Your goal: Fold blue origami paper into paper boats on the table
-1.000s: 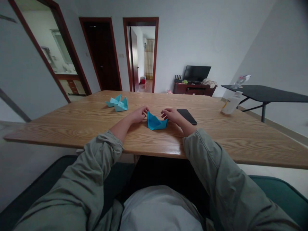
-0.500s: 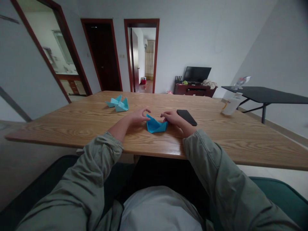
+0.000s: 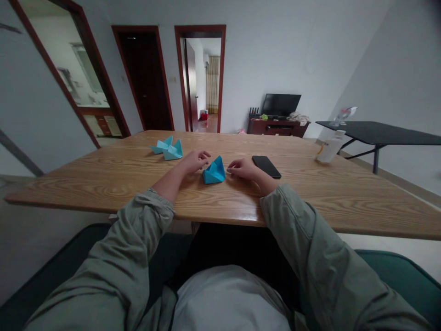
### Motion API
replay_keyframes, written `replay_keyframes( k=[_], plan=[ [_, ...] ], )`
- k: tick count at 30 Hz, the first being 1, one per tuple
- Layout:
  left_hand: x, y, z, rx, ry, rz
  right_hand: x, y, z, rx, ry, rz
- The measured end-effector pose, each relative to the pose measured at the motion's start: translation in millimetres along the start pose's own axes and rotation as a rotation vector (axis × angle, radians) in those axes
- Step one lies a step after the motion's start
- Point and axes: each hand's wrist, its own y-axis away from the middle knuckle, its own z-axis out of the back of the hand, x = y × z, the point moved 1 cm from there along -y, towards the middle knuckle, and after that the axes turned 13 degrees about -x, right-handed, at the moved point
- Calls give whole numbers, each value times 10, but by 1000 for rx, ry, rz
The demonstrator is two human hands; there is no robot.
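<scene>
Left hand (image 3: 196, 161) and right hand (image 3: 244, 169) apart, blue paper boat (image 3: 215, 172) between them
It sits on the table (image 3: 103, 179), fingers loosely bent and empty; light contact should spare its folds.

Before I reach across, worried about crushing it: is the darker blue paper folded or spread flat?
Folded: the darker blue paper stands up from the wooden table in creased, pointed peaks.

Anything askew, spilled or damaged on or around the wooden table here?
No spill or damage stands out. The blue folded paper sits between the left hand and right hand. Only the whitish container looks tilted, possibly just lens stretch.
</scene>
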Motion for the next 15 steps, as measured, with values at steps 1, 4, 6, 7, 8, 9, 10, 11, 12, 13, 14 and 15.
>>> replay_keyframes(
  k=[1, 4, 6, 7, 8, 9, 10, 11, 12, 13, 14, 15],
  plan=[
    [46, -10, 42, 10, -63, 13, -2, 5, -2, -12, 27, 29],
    [171, -7, 114, 146, -222, 42, 1, 21, -24, -34, 121, 89],
    [206, 17, 106, 253, -274, 53, 1, 18, -54, -41, 198, 112],
    [204, 32, 90, 288, -281, 52, -5, 7, -72, -48, 235, 120],
    [191, 47, 70, 309, -281, 47, -16, -9, -90, -57, 270, 124],
    [171, 61, 48, 320, -275, 40, -35, -31, -108, -72, 300, 123],
    [145, 73, 25, 326, -267, 30, -60, -56, -123, -92, 325, 116],
    [118, 85, 3, 331, -259, 18, -91, -83, -135, -113, 349, 103],
    [90, 96, -15, 329, -251, 2, -125, -109, -142, -136, 372, 85],
    [64, 106, -31, 326, -243, -14, -159, -133, -144, -156, 394, 69],
    [39, 117, -44, 324, -232, -27, -190, -151, -142, -176, 412, 56],
    [16, 128, -56, 324, -217, -36, -215, -163, -137, -193, 426, 49]
  ],
)
